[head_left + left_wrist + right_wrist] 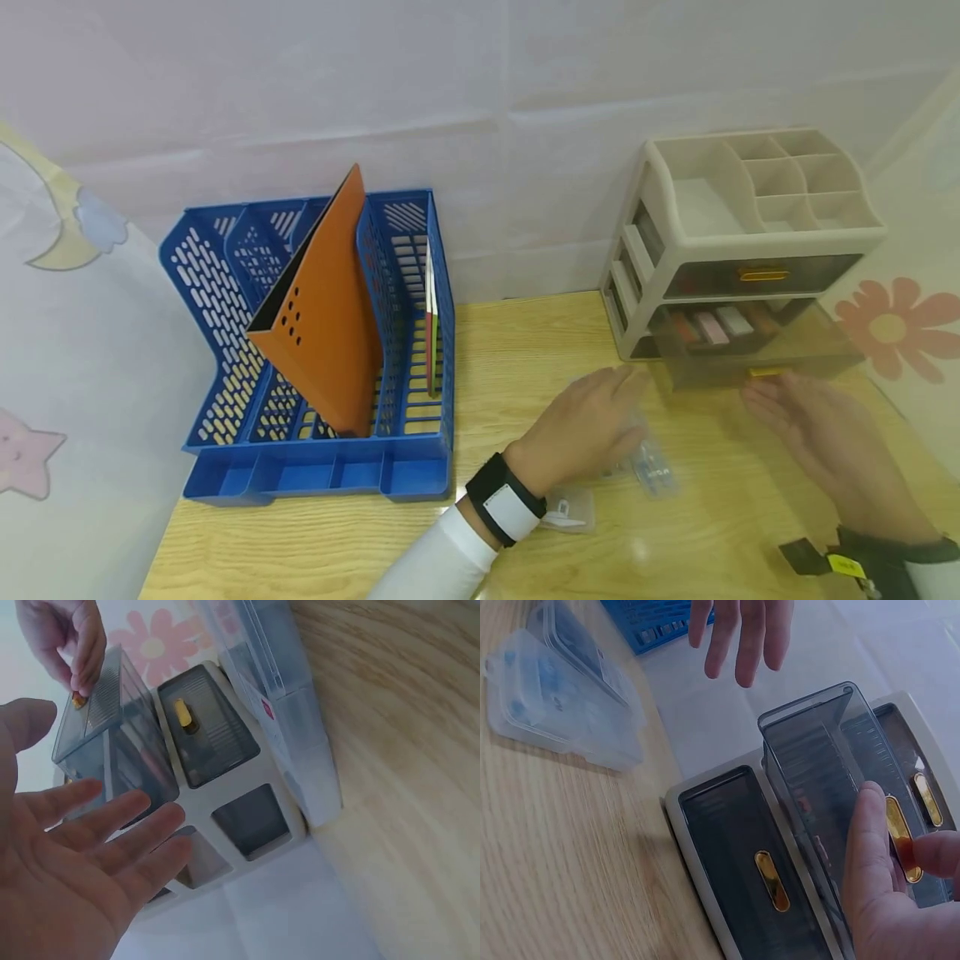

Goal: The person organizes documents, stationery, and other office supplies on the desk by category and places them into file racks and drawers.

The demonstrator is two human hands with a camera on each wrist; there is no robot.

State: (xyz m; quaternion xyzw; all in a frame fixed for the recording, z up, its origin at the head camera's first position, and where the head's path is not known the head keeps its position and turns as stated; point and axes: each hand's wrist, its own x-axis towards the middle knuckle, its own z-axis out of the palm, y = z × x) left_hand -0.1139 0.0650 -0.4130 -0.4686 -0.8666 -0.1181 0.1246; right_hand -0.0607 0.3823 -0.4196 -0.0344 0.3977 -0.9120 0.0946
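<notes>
A pulled-out clear drawer (720, 362) extends from the middle of a white desktop drawer unit (772, 243). My right hand (840, 450) pinches its gold handle (904, 840) between thumb and finger. Small pink, white and orange blocks (712, 327) lie inside the drawer. My left hand (581, 429), fingers spread and holding nothing, is left of the drawer over the table. Under and beside it lie clear plastic cases (562, 705), partly hidden by the hand in the head view; one holds small white pieces.
To the left stands a blue plastic file rack (442, 333) holding an orange folder (330, 317) and a thin booklet (431, 325). The unit's top drawer (765, 275) is closed beneath open compartments (712, 204). A white cloth (480, 83) hangs behind the wooden table (517, 350).
</notes>
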